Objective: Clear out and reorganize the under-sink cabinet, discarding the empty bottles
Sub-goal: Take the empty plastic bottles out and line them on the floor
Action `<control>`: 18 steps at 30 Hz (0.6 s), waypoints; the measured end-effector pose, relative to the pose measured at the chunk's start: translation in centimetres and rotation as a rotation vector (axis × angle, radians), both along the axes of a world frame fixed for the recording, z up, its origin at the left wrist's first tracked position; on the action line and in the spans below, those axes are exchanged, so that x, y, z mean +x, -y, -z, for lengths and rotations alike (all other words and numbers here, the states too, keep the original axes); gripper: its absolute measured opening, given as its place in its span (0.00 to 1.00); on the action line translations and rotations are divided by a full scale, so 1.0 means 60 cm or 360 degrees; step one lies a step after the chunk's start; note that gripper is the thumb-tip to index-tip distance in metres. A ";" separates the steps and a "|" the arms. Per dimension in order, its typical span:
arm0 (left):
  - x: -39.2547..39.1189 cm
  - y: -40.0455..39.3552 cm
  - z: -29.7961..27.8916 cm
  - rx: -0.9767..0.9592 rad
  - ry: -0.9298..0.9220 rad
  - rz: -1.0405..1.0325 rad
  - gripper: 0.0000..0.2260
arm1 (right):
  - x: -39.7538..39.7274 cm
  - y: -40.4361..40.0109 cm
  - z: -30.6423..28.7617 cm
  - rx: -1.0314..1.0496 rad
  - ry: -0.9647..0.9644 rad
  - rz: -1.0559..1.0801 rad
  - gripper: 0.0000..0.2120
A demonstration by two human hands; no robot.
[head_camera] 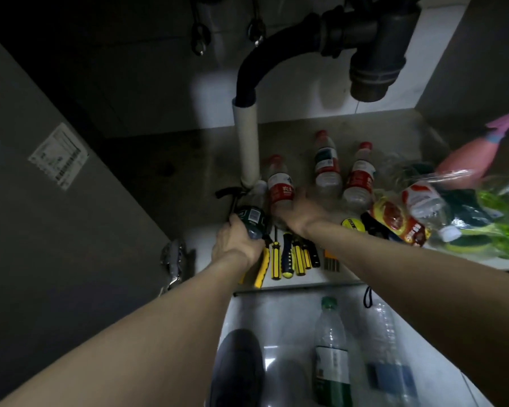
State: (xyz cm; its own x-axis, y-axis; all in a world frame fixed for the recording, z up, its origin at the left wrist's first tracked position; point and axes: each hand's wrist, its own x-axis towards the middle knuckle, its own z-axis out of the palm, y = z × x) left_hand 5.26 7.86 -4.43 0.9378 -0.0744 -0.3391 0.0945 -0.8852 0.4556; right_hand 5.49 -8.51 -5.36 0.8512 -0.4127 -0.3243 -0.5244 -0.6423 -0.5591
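My left hand [237, 240] grips a clear bottle with a dark green label [252, 215] lying on the cabinet floor [171, 171] beside the white drain pipe [247, 142]. My right hand [301, 212] holds the lower end of a red-labelled clear bottle [279, 186] just right of that pipe. Two more red-capped bottles [326, 163] [360, 177] lie farther right inside the cabinet. Outside on the white floor lie a green-capped bottle [331, 353] and a clear bottle with a blue label [390, 356].
Yellow-and-black screwdrivers and pliers [288, 257] lie in a row at the cabinet's front edge. A yellow tape measure [352, 224], snack packets, a plastic bag of sponges [497, 230] and a pink spray bottle [479, 160] fill the right side. Black drain plumbing [373, 54] hangs overhead. The open door [56, 160] stands left.
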 end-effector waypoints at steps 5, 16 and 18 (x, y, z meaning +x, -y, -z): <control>-0.012 0.003 -0.018 -0.0217 0.0086 -0.0138 0.30 | -0.028 -0.006 -0.014 0.0295 0.0261 0.0350 0.26; -0.217 0.001 -0.067 -0.0511 0.0432 -0.0117 0.31 | -0.326 0.089 -0.108 0.0538 0.0859 0.0708 0.35; -0.266 -0.007 -0.062 -0.0496 0.0500 0.0063 0.31 | -0.386 0.105 -0.118 0.0523 0.0960 0.0770 0.31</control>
State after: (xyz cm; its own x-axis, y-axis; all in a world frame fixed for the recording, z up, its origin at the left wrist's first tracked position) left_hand -10.72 8.25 -0.69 0.9861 -0.1659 0.0066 -0.1226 -0.7010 0.7025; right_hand -17.68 -14.79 1.74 0.6706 -0.7408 -0.0376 -0.2512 -0.1791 -0.9512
